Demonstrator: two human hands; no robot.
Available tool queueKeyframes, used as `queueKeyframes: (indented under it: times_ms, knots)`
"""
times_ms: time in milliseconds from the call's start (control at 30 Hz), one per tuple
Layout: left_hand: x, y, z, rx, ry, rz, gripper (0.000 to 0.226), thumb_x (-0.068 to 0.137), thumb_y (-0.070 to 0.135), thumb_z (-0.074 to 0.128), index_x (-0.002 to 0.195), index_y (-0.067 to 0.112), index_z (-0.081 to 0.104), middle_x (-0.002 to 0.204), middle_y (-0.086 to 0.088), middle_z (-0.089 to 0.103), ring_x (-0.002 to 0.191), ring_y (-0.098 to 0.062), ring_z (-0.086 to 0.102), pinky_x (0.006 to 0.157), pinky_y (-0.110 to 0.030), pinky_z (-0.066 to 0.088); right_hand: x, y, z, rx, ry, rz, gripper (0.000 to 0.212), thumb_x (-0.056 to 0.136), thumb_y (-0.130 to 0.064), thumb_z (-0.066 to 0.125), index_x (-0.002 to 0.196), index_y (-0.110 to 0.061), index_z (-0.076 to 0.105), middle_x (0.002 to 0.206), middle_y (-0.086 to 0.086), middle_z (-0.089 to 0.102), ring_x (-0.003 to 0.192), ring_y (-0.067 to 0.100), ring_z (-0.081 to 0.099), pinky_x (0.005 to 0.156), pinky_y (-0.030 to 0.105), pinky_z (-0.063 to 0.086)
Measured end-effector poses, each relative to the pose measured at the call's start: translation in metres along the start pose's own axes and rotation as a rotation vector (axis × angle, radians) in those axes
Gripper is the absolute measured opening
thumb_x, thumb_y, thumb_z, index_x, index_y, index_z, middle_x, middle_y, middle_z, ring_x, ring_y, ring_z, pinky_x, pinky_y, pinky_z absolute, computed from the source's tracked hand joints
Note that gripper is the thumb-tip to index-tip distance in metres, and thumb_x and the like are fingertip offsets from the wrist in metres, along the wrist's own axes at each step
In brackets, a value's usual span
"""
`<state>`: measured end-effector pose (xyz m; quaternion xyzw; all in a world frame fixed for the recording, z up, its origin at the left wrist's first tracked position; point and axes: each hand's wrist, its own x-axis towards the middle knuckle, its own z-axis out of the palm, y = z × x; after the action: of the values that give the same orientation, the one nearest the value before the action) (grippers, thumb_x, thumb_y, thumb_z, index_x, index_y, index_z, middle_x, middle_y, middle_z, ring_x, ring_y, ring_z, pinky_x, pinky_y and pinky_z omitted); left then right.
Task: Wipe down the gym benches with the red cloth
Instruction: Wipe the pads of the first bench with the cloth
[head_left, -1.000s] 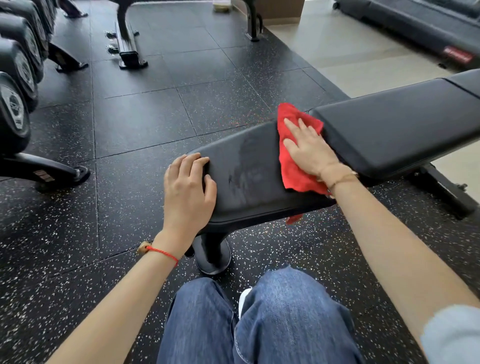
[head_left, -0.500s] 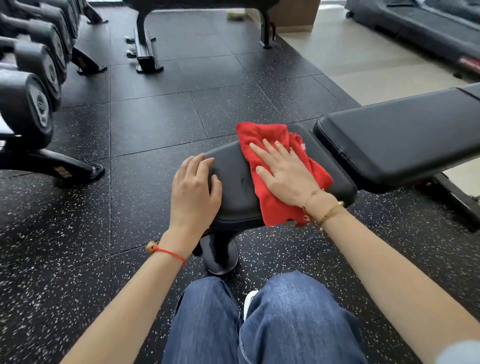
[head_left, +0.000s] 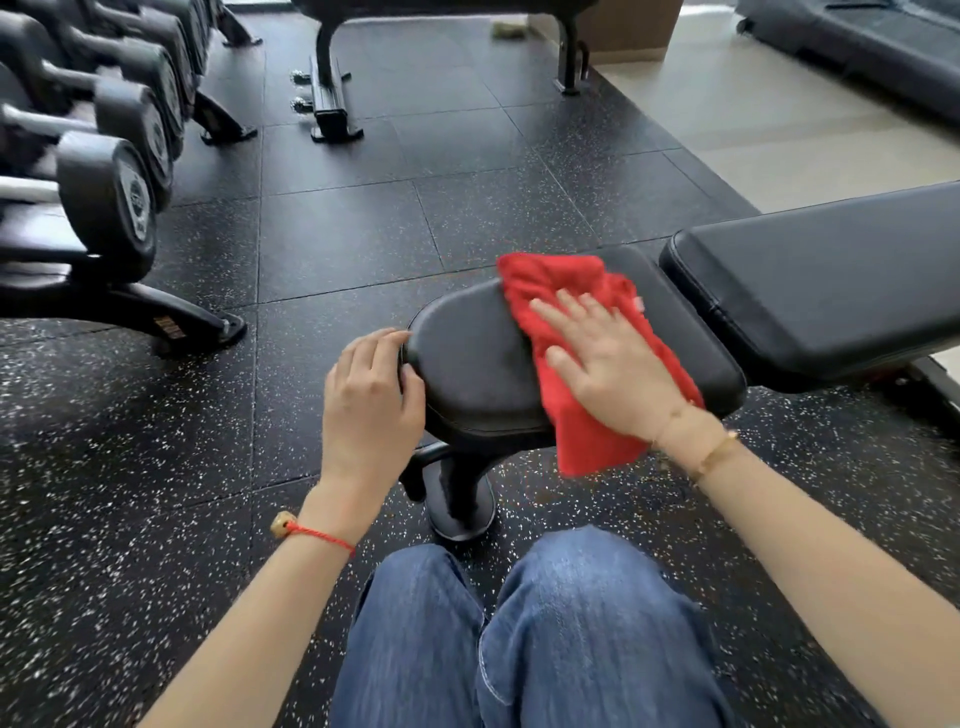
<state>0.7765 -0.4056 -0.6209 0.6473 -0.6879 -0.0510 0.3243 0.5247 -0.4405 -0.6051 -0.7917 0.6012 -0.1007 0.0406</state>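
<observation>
A black padded gym bench stands in front of me, with a small seat pad (head_left: 467, 364) at its near end and a long back pad (head_left: 821, 280) running off to the right. The red cloth (head_left: 566, 306) lies across the seat pad and hangs over its near edge. My right hand (head_left: 608, 369) presses flat on the cloth, fingers spread. My left hand (head_left: 371, 400) grips the left end of the seat pad, fingers curled over its rim.
A rack of black dumbbells (head_left: 109, 192) lines the left side. Another bench frame (head_left: 332, 98) stands at the back on the speckled rubber floor. A treadmill (head_left: 872, 52) sits at the far right on pale flooring. My knees in blue jeans (head_left: 519, 623) are below the bench foot (head_left: 460, 499).
My right hand has slid the red cloth leftward along the seat pad from the gap by the back pad. My left hand has slipped back toward the pad's end. My head has tilted up.
</observation>
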Motion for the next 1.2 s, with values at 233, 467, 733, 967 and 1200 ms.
queueKeyframes:
  times_ms: [233,467,733,967,1200]
  knots:
    - [0.009,0.021,0.005,-0.032,-0.014,0.055,0.036,0.091,0.009,0.053,0.127,0.007,0.059,0.130,-0.009,0.060,0.126,-0.028,0.050,0.109,-0.041,0.037,0.064,-0.026,0.006,-0.029,-0.061,0.131,0.057,0.100,-0.042,0.033,0.154,-0.035,0.016,0.163,0.002,0.011,0.150,0.025,0.008,0.122,0.044,0.003]
    - [0.032,0.047,0.024,-0.051,-0.035,0.113,0.037,0.093,0.013,0.050,0.129,0.008,0.057,0.132,-0.010,0.058,0.128,-0.030,0.047,0.109,-0.041,0.035,-0.027,-0.008,-0.002,0.034,0.030,0.002,0.054,0.100,-0.038,0.041,0.151,-0.036,0.026,0.160,-0.001,0.024,0.149,0.024,0.017,0.122,0.042,0.008]
    - [0.039,0.067,0.052,0.005,-0.106,0.150,0.038,0.096,0.022,0.045,0.131,0.011,0.056,0.137,-0.007,0.054,0.132,-0.027,0.042,0.113,-0.041,0.029,0.032,0.045,-0.016,-0.020,-0.055,0.423,0.057,0.101,-0.043,0.030,0.154,-0.035,0.011,0.164,0.003,0.005,0.151,0.027,0.004,0.122,0.044,0.000]
    - [0.036,0.061,0.058,0.026,-0.093,0.150,0.035,0.090,0.026,0.047,0.121,0.014,0.060,0.132,-0.004,0.057,0.128,-0.026,0.045,0.111,-0.044,0.028,-0.037,0.035,-0.011,0.020,-0.003,0.196,0.054,0.100,-0.040,0.037,0.151,-0.040,0.018,0.162,0.001,0.016,0.150,0.024,0.011,0.121,0.042,0.005]
    - [0.038,0.061,0.060,0.049,-0.085,0.141,0.034,0.089,0.028,0.045,0.118,0.017,0.059,0.130,-0.001,0.057,0.126,-0.024,0.045,0.110,-0.043,0.028,0.058,0.047,-0.011,-0.020,-0.069,0.411,0.057,0.101,-0.043,0.028,0.154,-0.035,0.011,0.164,0.003,0.005,0.151,0.028,0.004,0.122,0.045,0.001]
